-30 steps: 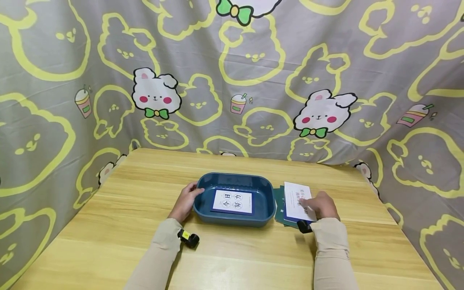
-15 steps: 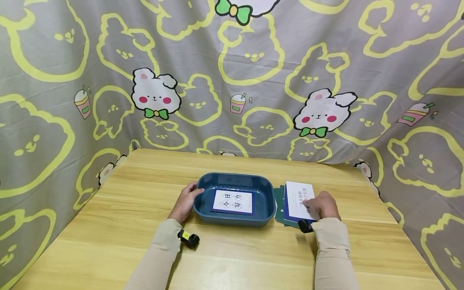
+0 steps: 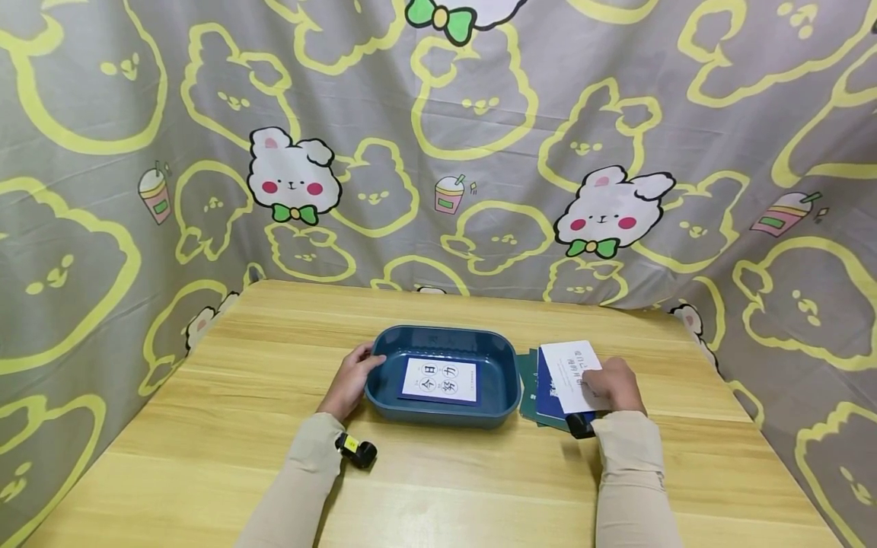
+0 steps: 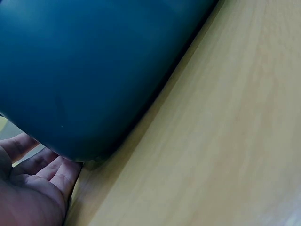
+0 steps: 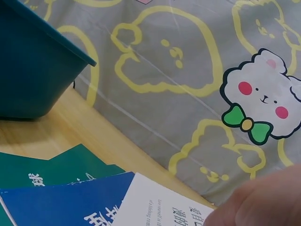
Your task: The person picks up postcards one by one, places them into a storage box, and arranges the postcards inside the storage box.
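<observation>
A dark blue plastic bin stands on the table, holding a white card with a blue border and printed characters. At the bin's left end my left hand holds it, thumb over the rim. In the left wrist view the fingers lie against the bin's outer wall near its lower corner. My right hand pinches another white printed card by its right side. Beneath that card are a blue card and green cards, fanned beside the bin.
The wooden table runs back to a grey curtain printed with yellow outlines and white rabbits. More curtain hangs at both sides. Each wrist wears a small black camera, such as the left wrist camera.
The white card in my right hand has slid right and turned, uncovering more of the blue card below. My left hand and the bin stay where they were.
</observation>
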{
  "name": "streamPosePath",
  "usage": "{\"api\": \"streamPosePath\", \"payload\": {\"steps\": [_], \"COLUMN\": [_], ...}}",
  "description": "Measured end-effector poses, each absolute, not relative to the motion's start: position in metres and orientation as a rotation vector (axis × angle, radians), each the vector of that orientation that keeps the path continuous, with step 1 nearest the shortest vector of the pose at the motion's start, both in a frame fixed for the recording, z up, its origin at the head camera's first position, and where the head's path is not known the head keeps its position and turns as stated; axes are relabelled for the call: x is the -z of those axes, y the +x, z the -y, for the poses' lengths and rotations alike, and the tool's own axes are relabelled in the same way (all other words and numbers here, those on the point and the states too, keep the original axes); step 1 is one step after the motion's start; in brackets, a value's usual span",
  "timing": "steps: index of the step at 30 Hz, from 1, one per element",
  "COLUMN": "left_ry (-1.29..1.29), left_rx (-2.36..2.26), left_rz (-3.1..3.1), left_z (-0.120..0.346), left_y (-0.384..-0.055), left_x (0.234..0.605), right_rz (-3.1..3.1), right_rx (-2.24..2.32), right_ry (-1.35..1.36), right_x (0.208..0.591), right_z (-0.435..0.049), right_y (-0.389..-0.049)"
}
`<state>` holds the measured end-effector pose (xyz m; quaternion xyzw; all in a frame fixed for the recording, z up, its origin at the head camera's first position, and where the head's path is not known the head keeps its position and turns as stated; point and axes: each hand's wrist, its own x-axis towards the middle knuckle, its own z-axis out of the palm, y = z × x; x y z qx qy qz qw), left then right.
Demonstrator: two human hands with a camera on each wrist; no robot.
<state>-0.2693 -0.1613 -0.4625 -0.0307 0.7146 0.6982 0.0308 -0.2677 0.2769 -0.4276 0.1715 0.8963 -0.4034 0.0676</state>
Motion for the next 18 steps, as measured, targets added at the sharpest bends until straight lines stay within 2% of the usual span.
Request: {"api": "streamPosePath", "payload": {"steps": [18], "left_ry": [-0.084], "left_rx": [-2.139], "left_rz": [-2.221], "left_z": [0.1608], "left_y": [-0.2668], "left_x": [0.4612], "right_rz": [-2.711], "right_rx": [1.258], "right_ry": [0.544], "right_x": [0.4233], "right_z": [-0.2755], "right_y": [-0.2680]}}
